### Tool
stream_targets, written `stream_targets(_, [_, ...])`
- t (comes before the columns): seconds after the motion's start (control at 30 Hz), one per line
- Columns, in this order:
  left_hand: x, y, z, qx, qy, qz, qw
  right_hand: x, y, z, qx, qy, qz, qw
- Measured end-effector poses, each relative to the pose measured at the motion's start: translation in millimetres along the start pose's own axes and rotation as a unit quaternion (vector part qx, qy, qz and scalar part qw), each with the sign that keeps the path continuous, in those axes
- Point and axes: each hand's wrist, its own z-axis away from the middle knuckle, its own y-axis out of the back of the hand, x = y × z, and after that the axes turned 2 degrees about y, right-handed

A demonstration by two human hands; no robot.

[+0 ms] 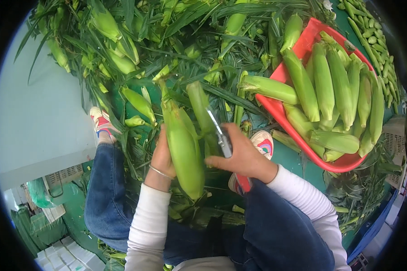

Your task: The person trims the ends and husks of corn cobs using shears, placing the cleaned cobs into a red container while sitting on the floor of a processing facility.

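My left hand [161, 152] is wrapped around the side of a large ear of corn in its green husk [185, 149]. The ear slants in front of me, its stalk end pointing away and the other end towards my lap. In my right hand [247, 152] is a pair of pruning shears [224, 142] with a red handle [244, 182]. Beside the ear, a strip of green husk [198, 101] is blurred and stands near the blade; whether my right fingers pinch it I cannot tell.
A red plastic scoop-shaped basket [285, 123] at the right holds several husked-on ears. A heap of corn [105, 23] and leaves spreads ahead. Green pods [376, 40] lie far right, and a grey-white panel [44, 111] stands left. My shoes [101, 120] rest among cut leaves.
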Motion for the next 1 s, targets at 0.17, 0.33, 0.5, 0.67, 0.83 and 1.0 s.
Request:
stream_targets(0.17, [-28, -13, 3, 0.102, -0.056, -0.193, 0.974, 3, -16, 0, -0.085, -0.077, -0.128, 0.985])
stream_targets(0.33, [-12, -17, 13, -0.034, -0.012, -0.042, 0.998, 27, -16, 2, -0.002, -0.141, -0.208, 0.968])
stream_targets(0.5, [4, 3, 22, 0.008, -0.005, -0.058, 0.998, 17, 4, 4, -0.080, -0.136, -0.034, 0.987])
stream_targets(0.67, [0, -16, 12, 0.075, -0.118, -0.163, 0.977, 3, -5, -8, -0.071, -0.051, -0.061, 0.994])
stream_targets(0.83, [-9, -16, 9, 0.072, -0.139, -0.136, 0.978, -15, -19, -17, -0.081, -0.057, -0.055, 0.994])
stream_targets(1.0, [11, -5, 19, -0.040, -0.063, 0.006, 0.997, 28, -1, -8, 0.001, -0.118, -0.053, 0.992])
